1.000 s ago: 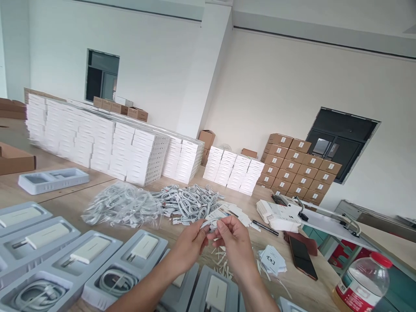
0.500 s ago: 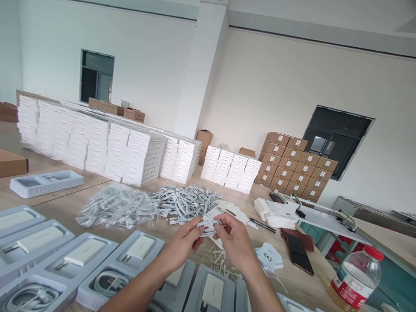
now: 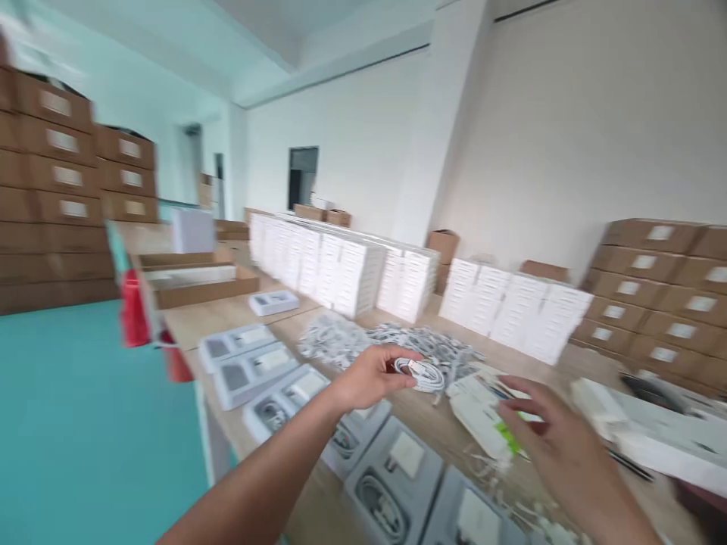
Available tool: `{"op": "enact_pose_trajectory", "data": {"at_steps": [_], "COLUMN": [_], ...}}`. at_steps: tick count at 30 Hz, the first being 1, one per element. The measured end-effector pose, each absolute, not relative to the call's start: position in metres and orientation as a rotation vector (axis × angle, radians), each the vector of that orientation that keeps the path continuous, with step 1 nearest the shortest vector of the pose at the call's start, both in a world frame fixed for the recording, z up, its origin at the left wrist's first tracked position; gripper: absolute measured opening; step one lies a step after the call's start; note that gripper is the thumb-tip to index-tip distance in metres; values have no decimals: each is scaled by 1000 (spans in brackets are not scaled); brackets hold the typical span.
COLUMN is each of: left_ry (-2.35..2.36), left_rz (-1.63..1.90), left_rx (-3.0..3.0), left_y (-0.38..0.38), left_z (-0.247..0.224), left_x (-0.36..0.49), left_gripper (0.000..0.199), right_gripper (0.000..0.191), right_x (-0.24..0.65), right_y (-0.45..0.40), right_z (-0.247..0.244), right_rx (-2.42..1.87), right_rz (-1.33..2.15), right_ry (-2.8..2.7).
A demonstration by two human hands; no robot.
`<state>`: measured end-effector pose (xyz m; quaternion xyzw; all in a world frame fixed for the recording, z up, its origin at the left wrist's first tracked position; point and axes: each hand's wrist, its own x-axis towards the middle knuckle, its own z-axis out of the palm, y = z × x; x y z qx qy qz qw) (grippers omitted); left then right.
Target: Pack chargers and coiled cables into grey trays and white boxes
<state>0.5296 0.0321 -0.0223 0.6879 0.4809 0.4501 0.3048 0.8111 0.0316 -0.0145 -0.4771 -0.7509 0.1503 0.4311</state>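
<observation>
One coiled cable (image 3: 427, 376), pinched by the left hand (image 3: 373, 375) apparently to keep its loops gathered, is in front of the cable pile (image 3: 453, 350), while the right hand (image 3: 568, 435), spread and seemingly empty, hovers right of that pile.

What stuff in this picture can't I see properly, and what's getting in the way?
- Head view: one end of the coiled cable is hidden by the left hand gripping it.
- Head view: the green thing is blurred and partly behind the right hand, so I can't tell what it is.
- Head view: the labels on the brown boxes are too blurry and small to read.
- Head view: the nearest tray is cut off by the bottom edge.
</observation>
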Motion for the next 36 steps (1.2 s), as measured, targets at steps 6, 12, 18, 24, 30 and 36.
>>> {"op": "enact_pose_trajectory", "data": {"at_steps": [6, 12, 18, 24, 30, 36], "left_ry": [1868, 2193, 2303, 2395, 2424, 2464], "left_rz": [1139, 917, 736, 739, 784, 796], "left_rx": [1771, 1682, 1765, 1941, 2040, 2029], "left_y": [-45, -70, -55, -69, -87, -83], "left_z": [-9, -12, -33, -58, -94, -98], "left_x": [386, 285, 258, 270, 289, 284], "left_gripper": [37, 31, 40, 31, 45, 46], "right_gripper": [43, 42, 41, 42, 43, 44], "right_x": [814, 804, 807, 812, 811, 817], "right_y": [26, 20, 15, 14, 17, 20], "right_z": [-13, -13, -17, -14, -16, -18], "right_rx": [-1098, -1115, -1103, -1136, -1153, -1132], "right_rz": [256, 181, 159, 166, 215, 231], "right_ry": [-1962, -2007, -2089, -2062, -2096, -2103]}}
